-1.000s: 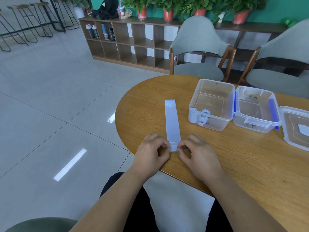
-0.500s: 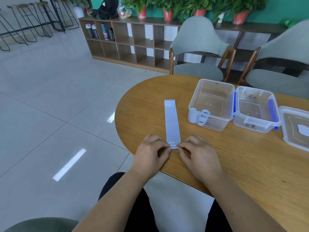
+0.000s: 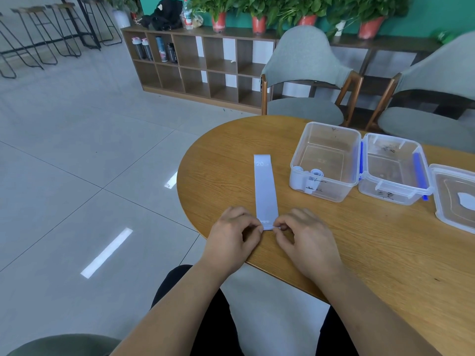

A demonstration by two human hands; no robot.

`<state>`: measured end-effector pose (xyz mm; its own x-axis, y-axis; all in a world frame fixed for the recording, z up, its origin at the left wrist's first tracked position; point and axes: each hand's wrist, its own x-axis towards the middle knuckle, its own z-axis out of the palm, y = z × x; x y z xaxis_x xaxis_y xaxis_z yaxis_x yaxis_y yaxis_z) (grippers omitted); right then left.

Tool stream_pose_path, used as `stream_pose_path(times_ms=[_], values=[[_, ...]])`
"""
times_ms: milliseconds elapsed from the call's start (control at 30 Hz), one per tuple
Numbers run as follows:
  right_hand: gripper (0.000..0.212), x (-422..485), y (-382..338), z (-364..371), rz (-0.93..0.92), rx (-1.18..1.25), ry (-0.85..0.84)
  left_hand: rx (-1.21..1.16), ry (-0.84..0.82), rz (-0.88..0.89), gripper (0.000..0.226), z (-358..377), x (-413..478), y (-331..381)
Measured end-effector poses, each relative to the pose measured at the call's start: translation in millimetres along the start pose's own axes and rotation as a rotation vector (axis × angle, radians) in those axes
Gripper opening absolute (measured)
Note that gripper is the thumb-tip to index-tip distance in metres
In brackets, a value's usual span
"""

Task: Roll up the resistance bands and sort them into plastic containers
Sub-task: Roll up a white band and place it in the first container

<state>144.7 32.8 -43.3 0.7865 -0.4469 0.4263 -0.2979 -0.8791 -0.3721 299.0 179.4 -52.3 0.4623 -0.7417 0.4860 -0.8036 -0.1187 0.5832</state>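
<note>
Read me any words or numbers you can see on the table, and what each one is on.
"20 LB": far end of the pale resistance band.
Handwriting on the left container front: illegible.
Handwriting on the middle container front: illegible.
Small print at the band's near end: too small.

Two containers [image 3: 334, 194], one lid [image 3: 447, 191], one flat band [image 3: 266, 191] (rolls [image 3: 314, 176] uncountable).

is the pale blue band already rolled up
No, the pale blue resistance band lies flat on the wooden table, left hand and right hand pinching its near end.
</note>
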Motion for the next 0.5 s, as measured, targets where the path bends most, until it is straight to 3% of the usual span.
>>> stream_pose_path(times_ms=[500], values=[[0.008,-1.0,2.9,2.6,0.016,0.039,0.004,-0.012,-0.019,-0.012,0.005,-2.2,0.4,0.5]])
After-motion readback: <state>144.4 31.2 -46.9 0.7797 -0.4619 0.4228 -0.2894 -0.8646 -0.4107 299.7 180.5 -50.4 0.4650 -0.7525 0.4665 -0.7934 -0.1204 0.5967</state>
